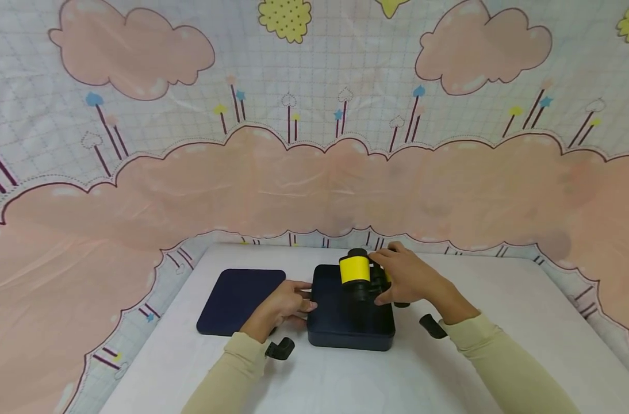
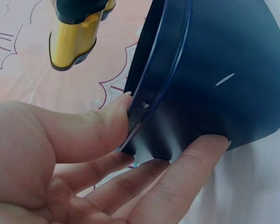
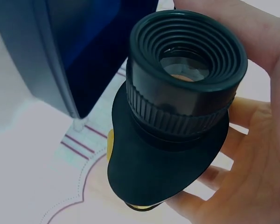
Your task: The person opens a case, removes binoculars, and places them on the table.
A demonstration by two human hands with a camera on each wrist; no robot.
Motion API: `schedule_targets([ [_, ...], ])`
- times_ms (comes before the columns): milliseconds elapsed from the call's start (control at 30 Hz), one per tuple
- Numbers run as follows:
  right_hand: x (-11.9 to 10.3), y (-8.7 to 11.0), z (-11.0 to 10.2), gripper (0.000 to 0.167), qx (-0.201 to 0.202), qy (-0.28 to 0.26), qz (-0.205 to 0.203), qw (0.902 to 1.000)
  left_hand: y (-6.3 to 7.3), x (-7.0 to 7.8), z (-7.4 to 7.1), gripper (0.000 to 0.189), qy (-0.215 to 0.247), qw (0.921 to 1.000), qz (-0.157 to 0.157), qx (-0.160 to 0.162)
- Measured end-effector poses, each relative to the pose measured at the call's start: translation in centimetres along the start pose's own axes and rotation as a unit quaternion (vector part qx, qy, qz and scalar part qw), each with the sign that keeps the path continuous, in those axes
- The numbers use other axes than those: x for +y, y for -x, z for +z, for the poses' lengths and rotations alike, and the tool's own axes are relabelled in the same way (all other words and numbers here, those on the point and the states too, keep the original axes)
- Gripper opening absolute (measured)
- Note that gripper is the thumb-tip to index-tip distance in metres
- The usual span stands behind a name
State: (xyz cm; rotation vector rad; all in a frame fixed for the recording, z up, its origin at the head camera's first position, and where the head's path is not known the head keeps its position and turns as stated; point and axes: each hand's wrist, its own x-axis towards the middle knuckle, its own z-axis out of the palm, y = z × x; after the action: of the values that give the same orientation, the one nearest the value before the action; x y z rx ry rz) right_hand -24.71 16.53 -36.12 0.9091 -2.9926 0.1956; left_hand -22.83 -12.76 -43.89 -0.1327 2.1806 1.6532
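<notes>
Binoculars, yellow and black [image 1: 355, 269], are in my right hand [image 1: 409, 273], whose thumb and fingers grip the far barrel. In the head view they overlap the back right part of an open dark blue box [image 1: 345, 340]. The right wrist view shows a ribbed black eyepiece [image 3: 186, 105] close up, with the fingers behind it. My left hand [image 1: 283, 305] holds the box by its left side. In the left wrist view, the thumb lies at the rim [image 2: 142, 105] and the fingertips touch the outer wall [image 2: 210, 102].
A flat dark blue panel [image 1: 239, 302] with rounded corners, like a lid, lies on the white table [image 1: 159, 368] left of the box, partly behind my left hand. A printed cloth with clouds [image 1: 314, 190] hangs behind the table. Both wrists wear small black devices [image 1: 280, 349].
</notes>
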Motion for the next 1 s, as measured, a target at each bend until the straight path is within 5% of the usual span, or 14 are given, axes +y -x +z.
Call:
schedule_targets([
  [700, 2.5, 2.7, -1.1, 0.094, 0.006, -0.007, 0.025, 0.9996, -0.7, 0.1, 0.3, 0.071, 0.015, 0.9999, 0.001, -0.007],
  [1000, 3.0, 3.5, -0.9, 0.093, 0.013, -0.011, 0.029, 0.9994, 0.1, 0.0, 0.0, 0.069, 0.009, 0.9999, -0.001, -0.005],
])
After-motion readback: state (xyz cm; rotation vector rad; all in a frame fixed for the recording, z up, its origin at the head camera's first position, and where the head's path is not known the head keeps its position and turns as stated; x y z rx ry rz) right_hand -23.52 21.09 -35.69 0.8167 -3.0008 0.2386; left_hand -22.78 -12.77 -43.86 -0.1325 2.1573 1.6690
